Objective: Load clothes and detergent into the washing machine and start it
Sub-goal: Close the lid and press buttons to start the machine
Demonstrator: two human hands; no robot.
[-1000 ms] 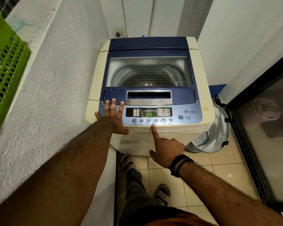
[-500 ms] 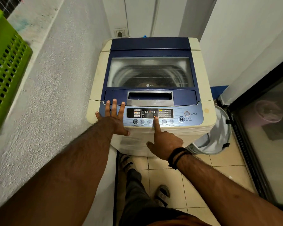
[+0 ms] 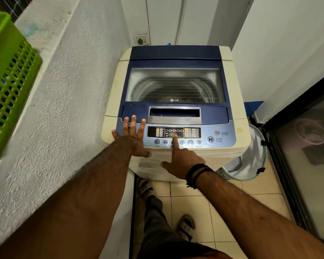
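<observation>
A cream and blue top-loading washing machine [image 3: 234, 94] stands ahead with its clear lid [image 3: 174, 85] down. Its control panel [image 3: 193, 132] runs along the front, with lit indicators and a round start/pause button [image 3: 210, 140] to the right. My left hand [image 3: 132, 136] lies flat with spread fingers on the panel's left end, holding nothing. My right hand [image 3: 181, 159] is curled with only the index finger out, its tip on a round button in the row under the display. Clothes inside the drum cannot be made out through the lid.
A green plastic basket [image 3: 6, 86] sits on the wall ledge at the left. A grey laundry bag [image 3: 251, 161] leans against the machine's right side. A dark glass door [image 3: 307, 156] lines the right. A wall socket [image 3: 141, 40] is behind the machine. My feet stand on the tiled floor [image 3: 191, 200].
My right index finger rose from the machine's front edge onto the button row, then shifted slightly left. The display's green digits changed. My left hand stayed put.
</observation>
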